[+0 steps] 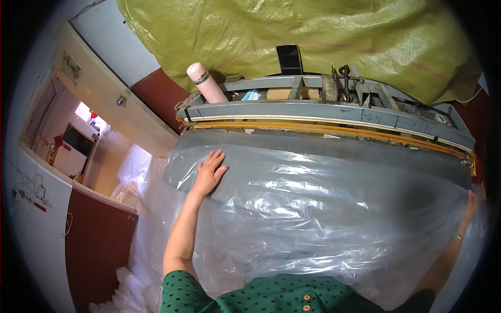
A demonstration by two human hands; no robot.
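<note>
A wide sheet of clear plastic film (pixel 292 208) lies in shiny wrinkles over a grey flat surface (pixel 313 148) in front of me. My left hand (pixel 210 172) rests on the film near its far left part, fingers spread and palm down, holding nothing. Far out at the right edge, my right hand (pixel 469 207) is closed on the film's margin. Folds in the film run toward that hand. Its fingertips are partly hidden.
Behind the surface runs a grey metal frame (pixel 323 112) with yellow-orange strips (pixel 313 129). On it stand a pink thermos (pixel 209 86) and a phone (pixel 289 60). A yellow-green tarp (pixel 313 31) hangs behind. Bunched film (pixel 138 276) lies at left, near an open door (pixel 112 88).
</note>
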